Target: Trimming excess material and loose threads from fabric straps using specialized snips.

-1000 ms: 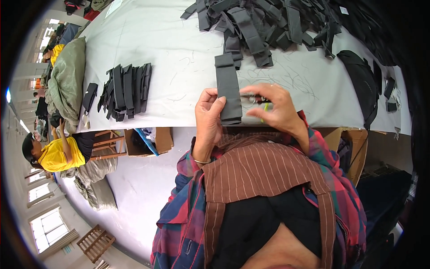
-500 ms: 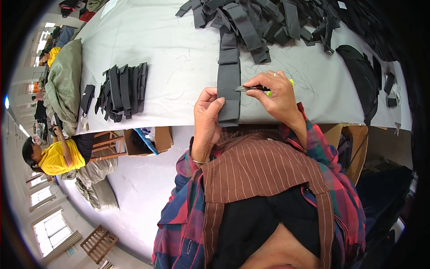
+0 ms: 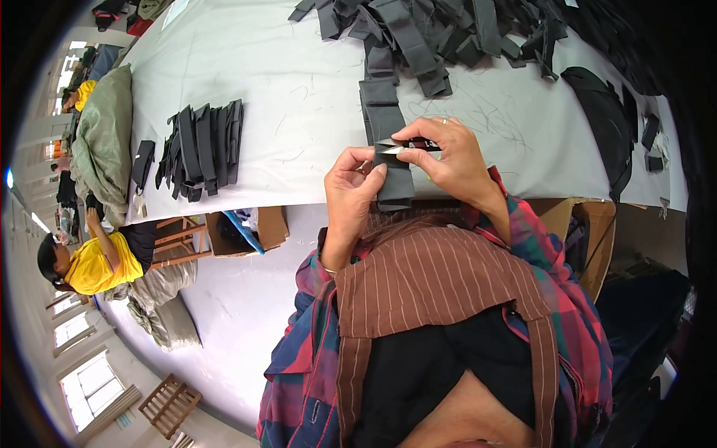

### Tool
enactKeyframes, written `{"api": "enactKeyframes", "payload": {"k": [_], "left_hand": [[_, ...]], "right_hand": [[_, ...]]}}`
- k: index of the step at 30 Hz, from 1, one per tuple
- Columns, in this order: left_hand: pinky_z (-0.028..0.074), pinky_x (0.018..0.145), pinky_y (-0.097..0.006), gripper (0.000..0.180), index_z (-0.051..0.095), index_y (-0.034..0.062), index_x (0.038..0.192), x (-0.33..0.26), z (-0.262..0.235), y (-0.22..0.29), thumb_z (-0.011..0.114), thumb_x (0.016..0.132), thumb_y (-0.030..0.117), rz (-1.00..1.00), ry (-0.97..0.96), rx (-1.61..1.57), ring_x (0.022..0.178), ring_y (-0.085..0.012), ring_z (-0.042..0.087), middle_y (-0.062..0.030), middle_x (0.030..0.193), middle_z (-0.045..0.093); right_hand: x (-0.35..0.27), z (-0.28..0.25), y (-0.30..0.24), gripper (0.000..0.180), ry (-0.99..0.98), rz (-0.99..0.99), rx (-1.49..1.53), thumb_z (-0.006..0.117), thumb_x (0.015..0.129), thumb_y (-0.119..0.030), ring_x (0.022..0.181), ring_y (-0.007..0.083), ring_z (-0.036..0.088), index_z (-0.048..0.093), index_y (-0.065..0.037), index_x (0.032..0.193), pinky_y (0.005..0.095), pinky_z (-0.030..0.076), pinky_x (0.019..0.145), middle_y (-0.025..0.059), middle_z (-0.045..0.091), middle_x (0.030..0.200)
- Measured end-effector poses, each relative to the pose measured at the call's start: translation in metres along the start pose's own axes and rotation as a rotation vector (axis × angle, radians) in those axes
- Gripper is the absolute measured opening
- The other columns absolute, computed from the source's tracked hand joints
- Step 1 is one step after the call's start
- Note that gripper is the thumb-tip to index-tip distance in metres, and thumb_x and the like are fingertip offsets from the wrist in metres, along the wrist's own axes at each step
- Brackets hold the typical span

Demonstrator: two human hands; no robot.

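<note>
A dark grey fabric strip (image 3: 383,99), made of joined folded pieces, runs from the heap toward the table's front edge. Near its lower end my left hand (image 3: 355,190) pinches it between thumb and fingers. My right hand (image 3: 450,158) grips small thread snips (image 3: 418,145), whose pointed blades lie apart across the strip, close to my left fingertips. The strip's end piece hangs just below my left thumb. To the left, a row of cut dark strips (image 3: 200,149) lies side by side on the table.
A heap of dark fabric strips (image 3: 441,37) covers the back of the white table (image 3: 284,82). Black fabric pieces (image 3: 597,123) lie at the right. Beyond the left edge are a greenish sack (image 3: 104,142) and a person in yellow (image 3: 101,261). Cardboard boxes (image 3: 272,228) stand below the table.
The snips have moved left onto the strip, and their blades have spread. The strip's lower end has shifted right and bent, with my left hand following slightly.
</note>
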State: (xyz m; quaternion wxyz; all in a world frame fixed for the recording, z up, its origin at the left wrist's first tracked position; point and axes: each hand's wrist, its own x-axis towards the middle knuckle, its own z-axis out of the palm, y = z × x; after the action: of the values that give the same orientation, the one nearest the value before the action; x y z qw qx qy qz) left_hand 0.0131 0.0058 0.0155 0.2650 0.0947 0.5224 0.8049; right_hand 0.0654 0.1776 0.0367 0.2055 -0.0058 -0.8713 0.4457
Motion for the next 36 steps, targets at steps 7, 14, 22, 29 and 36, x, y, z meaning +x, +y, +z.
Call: {"api": "enactKeyframes", "payload": {"k": [7, 14, 22, 29, 36], "left_hand": [[0.046, 0.074, -0.021, 0.016, 0.057, -0.0020, 0.096, -0.003, -0.003, 0.003, 0.059, 0.082, -0.009, -0.066, -0.015, -0.007, 0.084, -0.0076, 0.057, -0.0058, 0.097, 0.062], [0.049, 0.068, -0.024, 0.020, 0.056, -0.0026, 0.094, -0.018, 0.006, 0.010, 0.060, 0.076, -0.009, 0.324, -0.157, 0.671, 0.078, -0.0139, 0.061, -0.0090, 0.094, 0.062], [0.048, 0.074, -0.026, 0.018, 0.056, -0.0013, 0.093, -0.029, 0.002, 0.007, 0.061, 0.076, -0.006, 0.357, -0.233, 0.856, 0.083, -0.0215, 0.061, -0.0122, 0.101, 0.062], [0.039, 0.096, -0.031, 0.039, 0.043, 0.0060, 0.128, -0.011, -0.001, 0.006, 0.051, 0.090, 0.011, 0.172, -0.103, 0.051, 0.116, -0.0203, 0.046, -0.0126, 0.137, 0.038], [0.049, 0.090, -0.036, 0.055, 0.036, -0.0001, 0.136, 0.003, -0.003, 0.019, 0.057, 0.090, 0.021, -0.282, -0.360, -0.109, 0.113, -0.0250, 0.055, -0.0158, 0.126, 0.052]], "right_hand": [[-0.003, 0.004, 0.008, 0.018, 0.026, -0.098, -0.114, 0.074, 0.073, -0.019, 0.067, 0.0160, 0.057, 0.067, -0.010, 0.088, 0.0295, 0.039, 0.067, -0.0005, 0.064, 0.072], [0.017, 0.004, 0.008, 0.016, 0.216, 0.210, 0.235, 0.070, 0.079, -0.010, 0.070, 0.0139, 0.057, 0.064, -0.005, 0.093, 0.0249, 0.045, 0.071, -0.0004, 0.063, 0.084], [0.028, -0.006, 0.034, 0.008, 0.222, 0.470, 0.818, 0.060, 0.091, -0.015, 0.056, 0.0038, 0.039, 0.062, -0.009, 0.086, 0.0192, 0.030, 0.055, -0.0084, 0.048, 0.069], [0.027, -0.004, 0.011, 0.008, 0.137, 0.457, 1.263, 0.058, 0.092, -0.016, 0.053, 0.0019, 0.030, 0.057, -0.011, 0.086, 0.0203, 0.028, 0.055, -0.0104, 0.040, 0.065], [0.021, 0.002, 0.010, 0.011, 0.014, 0.427, 1.184, 0.058, 0.092, -0.015, 0.056, 0.0007, 0.036, 0.058, -0.008, 0.101, 0.0181, 0.031, 0.054, -0.0002, 0.063, 0.086]]}}
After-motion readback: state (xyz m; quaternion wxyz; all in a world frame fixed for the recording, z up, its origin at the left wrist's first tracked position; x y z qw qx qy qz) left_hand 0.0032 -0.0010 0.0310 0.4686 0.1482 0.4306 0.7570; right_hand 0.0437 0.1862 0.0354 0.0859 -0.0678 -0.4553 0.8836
